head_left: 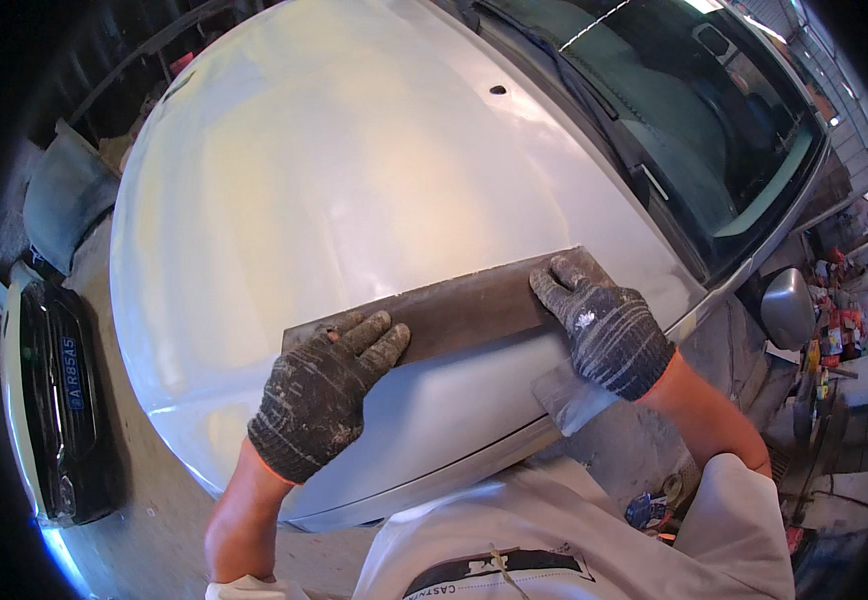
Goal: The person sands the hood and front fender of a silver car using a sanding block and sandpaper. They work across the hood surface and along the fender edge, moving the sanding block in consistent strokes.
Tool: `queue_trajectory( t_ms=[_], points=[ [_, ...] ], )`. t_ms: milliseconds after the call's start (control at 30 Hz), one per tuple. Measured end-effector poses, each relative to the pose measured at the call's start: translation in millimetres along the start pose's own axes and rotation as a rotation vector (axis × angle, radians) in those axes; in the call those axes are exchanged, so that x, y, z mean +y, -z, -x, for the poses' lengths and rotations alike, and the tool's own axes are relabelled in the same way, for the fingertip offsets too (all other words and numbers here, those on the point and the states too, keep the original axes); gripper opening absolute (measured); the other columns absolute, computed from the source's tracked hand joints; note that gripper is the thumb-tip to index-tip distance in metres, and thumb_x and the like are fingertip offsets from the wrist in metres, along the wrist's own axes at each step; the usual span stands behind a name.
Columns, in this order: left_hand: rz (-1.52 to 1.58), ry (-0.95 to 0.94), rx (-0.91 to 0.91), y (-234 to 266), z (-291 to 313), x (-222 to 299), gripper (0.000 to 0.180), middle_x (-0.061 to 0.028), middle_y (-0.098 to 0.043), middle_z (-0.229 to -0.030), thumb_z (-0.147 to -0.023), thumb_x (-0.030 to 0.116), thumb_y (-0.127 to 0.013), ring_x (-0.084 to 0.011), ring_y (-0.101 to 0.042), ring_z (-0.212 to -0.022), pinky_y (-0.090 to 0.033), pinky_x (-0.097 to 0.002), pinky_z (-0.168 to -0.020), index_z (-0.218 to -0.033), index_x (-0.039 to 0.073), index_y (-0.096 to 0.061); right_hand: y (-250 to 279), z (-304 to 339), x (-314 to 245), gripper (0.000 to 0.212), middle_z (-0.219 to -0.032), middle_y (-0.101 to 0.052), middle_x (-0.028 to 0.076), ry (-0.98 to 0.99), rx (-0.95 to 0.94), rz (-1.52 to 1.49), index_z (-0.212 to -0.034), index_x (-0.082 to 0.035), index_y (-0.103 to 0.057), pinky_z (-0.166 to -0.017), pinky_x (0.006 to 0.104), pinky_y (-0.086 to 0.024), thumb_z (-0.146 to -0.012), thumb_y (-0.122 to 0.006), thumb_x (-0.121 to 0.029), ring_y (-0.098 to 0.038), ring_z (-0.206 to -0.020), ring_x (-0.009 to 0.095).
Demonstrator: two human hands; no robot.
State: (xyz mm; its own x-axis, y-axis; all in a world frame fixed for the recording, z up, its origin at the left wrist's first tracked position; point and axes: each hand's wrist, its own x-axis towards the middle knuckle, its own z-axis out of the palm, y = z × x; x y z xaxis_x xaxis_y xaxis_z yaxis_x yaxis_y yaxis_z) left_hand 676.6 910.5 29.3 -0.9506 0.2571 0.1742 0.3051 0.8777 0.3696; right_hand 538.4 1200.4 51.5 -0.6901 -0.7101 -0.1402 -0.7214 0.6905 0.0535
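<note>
A silver car hood [354, 180] fills the middle of the view, with pale yellowish filler patches [454, 190] in broad streaks. Across its near side lies a long, thin brown scraper blade [454, 312], slanting up to the right. My left hand [319, 395], in a dirty dark knit glove, grips the blade's left end with the fingers over its face. My right hand [602, 328], gloved the same way, grips the right end, fingertips near the top edge. Both thumbs are hidden. Below my right hand a greyish translucent patch [574, 398] shows; I cannot tell what it is.
The windshield [694, 110] and wiper [594, 95] stand beyond the hood at upper right, a side mirror [787, 308] at right. Another car's front [59, 400] is at far left, below a loose body panel [66, 195]. Cluttered goods [844, 320] line the right side.
</note>
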Motion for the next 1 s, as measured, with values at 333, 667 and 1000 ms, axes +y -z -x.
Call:
queue_trajectory(
  t_ms=[333, 667, 1000],
  points=[
    [-0.029, -0.018, -0.029, -8.1, 11.8, 7.1, 0.06, -0.0178, -0.062, -0.133, -0.072, -0.005, -0.06, -0.0378, -0.058, -0.122, -0.045, -0.0467, -0.102, -0.13, 0.01, -0.065, -10.0, 20.3, -7.4, 0.075, -0.147, -0.047, 0.025, -0.039, -0.027, 0.006, -0.148, -0.008, -0.043, -0.097, 0.0507, -0.051, -0.078, -0.067, -0.013, -0.059, -0.12, 0.042],
    [-0.016, -0.085, -0.019, -7.6, 16.1, 10.0, 0.06, -0.0178, -0.064, -0.13, -0.071, -0.005, -0.06, -0.0372, -0.062, -0.117, -0.048, -0.0461, -0.099, -0.129, 0.009, -0.065, 3.1, 29.9, -21.7, 0.062, -0.144, -0.05, 0.021, -0.091, -0.123, -0.041, -0.145, -0.008, -0.046, -0.102, 0.0496, -0.049, -0.085, -0.059, -0.012, -0.054, -0.128, 0.039],
    [-0.031, 0.198, 0.541, 96.8, 45.7, -49.5, 0.035, -0.0182, -0.072, -0.116, -0.096, 0.002, -0.054, -0.029, -0.07, -0.101, -0.053, -0.0385, -0.095, -0.13, 0.005, -0.064, 102.6, -36.8, 127.1, 0.038, -0.129, -0.066, 0.016, 0.012, 0.801, 0.026, -0.134, -0.005, -0.06, -0.104, 0.0365, -0.049, -0.097, -0.056, -0.016, -0.064, -0.117, 0.027]
  ],
)
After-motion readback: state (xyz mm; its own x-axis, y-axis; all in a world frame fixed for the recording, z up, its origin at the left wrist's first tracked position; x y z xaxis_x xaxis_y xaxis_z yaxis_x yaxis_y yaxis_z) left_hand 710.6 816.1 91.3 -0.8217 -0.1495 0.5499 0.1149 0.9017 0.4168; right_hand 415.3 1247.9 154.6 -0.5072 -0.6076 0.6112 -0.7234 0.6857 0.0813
